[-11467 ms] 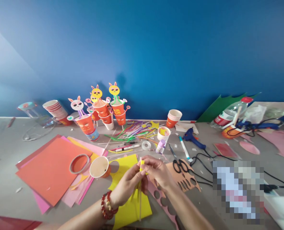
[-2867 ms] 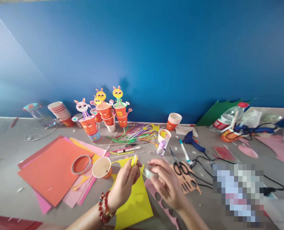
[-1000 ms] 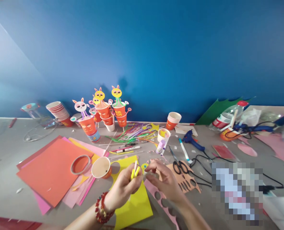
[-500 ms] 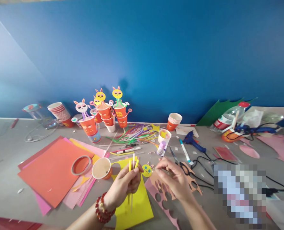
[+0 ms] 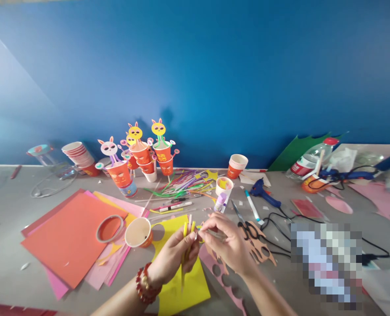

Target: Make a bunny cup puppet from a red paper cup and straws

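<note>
My left hand, with a red bead bracelet at the wrist, is wrapped round a small bundle of yellow strips and a pale stick that stand up between thumb and fingers. Close to its right, my right hand is pinched; its fingertips are near the bundle, and what they hold is too small to make out. Beneath both hands lies a yellow sheet with round cut-outs. A yellow rabbit face behind the fingertips is mostly hidden.
An open paper cup and a tape ring are left of my hands. Black scissors, a blue glue gun and cables lie right. Behind stand decorated cups, a glue stick and coloured strips.
My right hand has moved left and closer to my left hand, now covering most of the yellow rabbit face. My left hand has shifted slightly right with the bundle. The view has moved slightly.
</note>
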`<state>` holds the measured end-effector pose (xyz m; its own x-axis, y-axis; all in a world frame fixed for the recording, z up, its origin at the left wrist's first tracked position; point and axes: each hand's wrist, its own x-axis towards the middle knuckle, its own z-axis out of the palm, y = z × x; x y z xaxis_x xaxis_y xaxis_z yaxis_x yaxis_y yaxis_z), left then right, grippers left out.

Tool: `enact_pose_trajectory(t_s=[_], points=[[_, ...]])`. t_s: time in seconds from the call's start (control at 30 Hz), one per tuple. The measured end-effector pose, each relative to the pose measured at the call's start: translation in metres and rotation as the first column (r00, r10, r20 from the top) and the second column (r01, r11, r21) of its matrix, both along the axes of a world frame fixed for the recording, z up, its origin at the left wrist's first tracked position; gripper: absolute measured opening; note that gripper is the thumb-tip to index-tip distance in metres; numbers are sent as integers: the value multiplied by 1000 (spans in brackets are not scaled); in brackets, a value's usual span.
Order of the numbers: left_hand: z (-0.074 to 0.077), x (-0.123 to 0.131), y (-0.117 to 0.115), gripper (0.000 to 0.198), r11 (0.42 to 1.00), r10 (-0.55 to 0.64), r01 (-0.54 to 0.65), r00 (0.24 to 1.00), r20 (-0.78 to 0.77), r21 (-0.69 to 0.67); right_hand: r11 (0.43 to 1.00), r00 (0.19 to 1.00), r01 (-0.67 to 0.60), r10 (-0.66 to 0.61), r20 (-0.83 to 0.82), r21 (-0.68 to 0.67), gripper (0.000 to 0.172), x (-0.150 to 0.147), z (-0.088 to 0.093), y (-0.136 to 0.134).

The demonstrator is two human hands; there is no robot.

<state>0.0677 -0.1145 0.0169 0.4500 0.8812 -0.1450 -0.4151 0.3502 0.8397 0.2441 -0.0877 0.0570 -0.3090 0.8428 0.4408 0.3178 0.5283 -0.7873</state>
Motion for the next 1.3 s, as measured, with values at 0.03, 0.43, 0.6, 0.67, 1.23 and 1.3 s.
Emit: enact_pose_trajectory(t_s=[0.03, 0.43, 0.6, 0.67, 1.23, 1.3], points=[[0, 0, 0, 38, 1000, 8, -8, 1000, -5, -15, 1000, 1000, 14, -14, 3, 4, 18, -1, 0, 1], [-4, 8, -2, 52, 998, 58, -56, 992, -109, 23, 999, 999, 18, -17, 43, -29, 12, -9, 2, 1], [-7, 8, -3, 49, 997, 32, -25, 994, -107, 66, 999, 999, 10, -9, 35, -32, 14, -9, 1, 1], [-8, 7, -3, 49, 997, 41, -35, 994, -105, 64, 999, 1000, 9, -8, 28, -38, 15, -7, 0, 1], [-15, 8, 2, 49, 997, -4, 1, 999, 35, 78, 1000, 999, -5, 6, 34, -31, 14, -8, 5, 2], [-18, 8, 2, 47, 996, -17, 11, 998, 65, 94, 999, 999, -8, 10, 41, -40, 14, -7, 4, 3]])
